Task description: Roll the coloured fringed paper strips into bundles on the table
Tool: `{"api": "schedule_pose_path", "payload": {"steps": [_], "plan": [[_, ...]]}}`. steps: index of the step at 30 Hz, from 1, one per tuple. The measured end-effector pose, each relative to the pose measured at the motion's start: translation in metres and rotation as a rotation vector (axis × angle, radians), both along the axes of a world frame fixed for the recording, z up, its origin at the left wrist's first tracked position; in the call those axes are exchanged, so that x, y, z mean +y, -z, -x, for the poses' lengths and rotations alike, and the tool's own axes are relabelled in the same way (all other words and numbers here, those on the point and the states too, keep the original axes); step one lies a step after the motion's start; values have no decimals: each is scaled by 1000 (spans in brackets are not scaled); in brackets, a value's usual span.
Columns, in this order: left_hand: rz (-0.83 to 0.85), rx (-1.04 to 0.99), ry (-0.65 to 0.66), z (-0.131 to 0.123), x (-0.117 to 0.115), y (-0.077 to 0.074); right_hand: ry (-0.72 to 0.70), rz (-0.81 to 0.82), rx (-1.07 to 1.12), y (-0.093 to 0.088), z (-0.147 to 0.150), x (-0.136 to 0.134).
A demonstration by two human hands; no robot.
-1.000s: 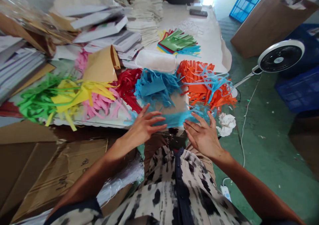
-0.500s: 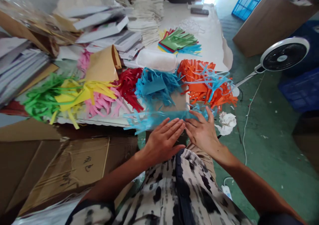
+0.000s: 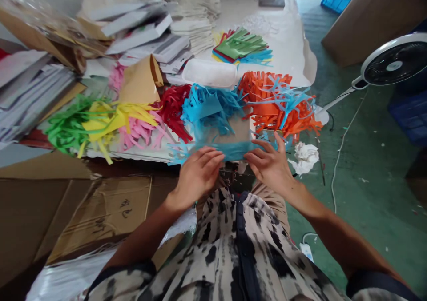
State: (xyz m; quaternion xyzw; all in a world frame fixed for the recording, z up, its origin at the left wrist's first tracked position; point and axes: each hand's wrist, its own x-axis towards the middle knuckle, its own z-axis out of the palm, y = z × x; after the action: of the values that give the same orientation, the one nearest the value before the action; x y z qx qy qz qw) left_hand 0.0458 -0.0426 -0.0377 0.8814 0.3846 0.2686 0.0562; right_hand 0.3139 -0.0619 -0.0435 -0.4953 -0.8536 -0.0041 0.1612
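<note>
A strip of light blue fringed paper [image 3: 233,150] lies across the near edge of the table [image 3: 287,47]. My left hand [image 3: 198,174] rests on its left part, fingers bent and laid over the paper. My right hand [image 3: 271,165] lies on its right part, fingers stretched flat and pressing down. Just behind the strip sit a heap of blue fringed paper [image 3: 208,107] and a brown card [image 3: 233,134].
Heaps of fringed paper line the table: green [image 3: 66,125], yellow [image 3: 110,118], pink [image 3: 136,132], red [image 3: 173,110], orange [image 3: 270,101]. A white foam tray [image 3: 209,73], a brown envelope [image 3: 140,81], stacked papers and a crumpled white wad [image 3: 304,156] lie around. A fan [image 3: 393,65] stands right; cardboard [image 3: 83,203] lies left.
My left hand slid right along the blue strip until it met the right hand, then drew back left with its fingers bent. The right hand stayed pressing the strip's right part.
</note>
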Motion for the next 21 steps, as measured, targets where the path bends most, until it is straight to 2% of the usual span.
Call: {"api": "schedule_pose_path", "payload": {"steps": [3,6,11,15,21], "plan": [[32,34,144,-31,12,10,-18,-24,-56,0,0,3],[69,58,170,-47,25,24,-43,-33,-117,4,0,3],[10,96,201,-46,38,30,-103,-63,-155,8,-1,4],[-72,156,239,-46,43,27,-117,-208,-158,7,-3,10],[-100,84,246,-45,45,27,-137,-271,-143,7,-5,21]]}}
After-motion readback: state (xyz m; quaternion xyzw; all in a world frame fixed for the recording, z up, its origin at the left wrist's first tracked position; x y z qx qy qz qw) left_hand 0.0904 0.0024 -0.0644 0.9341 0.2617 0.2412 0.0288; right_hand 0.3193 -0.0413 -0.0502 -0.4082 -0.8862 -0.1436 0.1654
